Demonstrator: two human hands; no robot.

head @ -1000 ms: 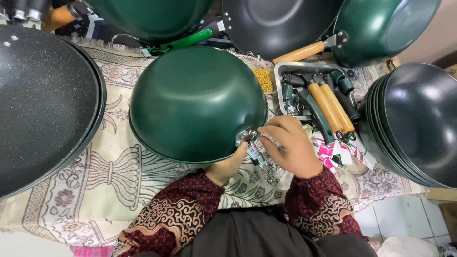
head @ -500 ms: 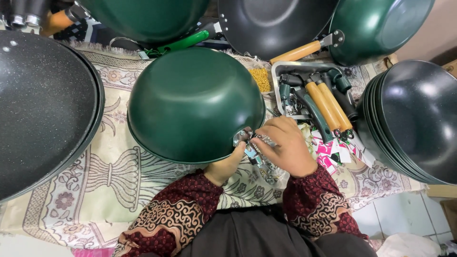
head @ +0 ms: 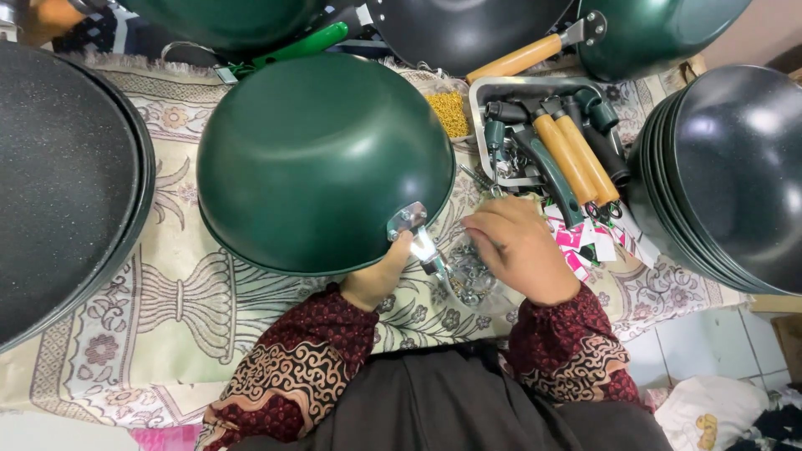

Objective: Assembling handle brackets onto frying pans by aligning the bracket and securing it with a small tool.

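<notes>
Left hand [head: 378,280] grips the near rim of the upturned green wok [head: 322,159], thumb by its metal bracket [head: 407,220]. Right hand [head: 518,249], just right, has fingers curled down into a clear bowl of small metal parts [head: 469,282]; can't tell what they pinch.

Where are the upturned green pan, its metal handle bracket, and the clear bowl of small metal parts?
Green pan [head: 322,159]: head view, on the middle of its upturned bottom.
Metal bracket [head: 407,221]: head view, on the plate riveted at the pan's rim.
Clear bowl [head: 472,284]: head view, on the part showing below the right hand.
</notes>
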